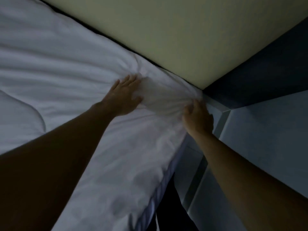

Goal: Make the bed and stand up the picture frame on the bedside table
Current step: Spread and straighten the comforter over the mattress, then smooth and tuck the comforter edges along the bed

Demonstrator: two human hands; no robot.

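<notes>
White duvet [75,80]: spread on the bed [162,182], corner bunched against the headboard [166,39], pinched in the nearer right hand [197,119]; left hand [124,97] flat, fingers straight, pressing just beside; picture frame unseen.

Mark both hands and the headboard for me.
left hand [125,95], head view, back of the hand.
right hand [197,119], head view, knuckles, gripping the duvet [166,97] corner.
headboard [166,30], head view, padded front face.

The bed [154,200] carries a white duvet [66,72], gathered into tight creases where the right hand [197,119] grips its corner and flatter away from that grip.
</notes>
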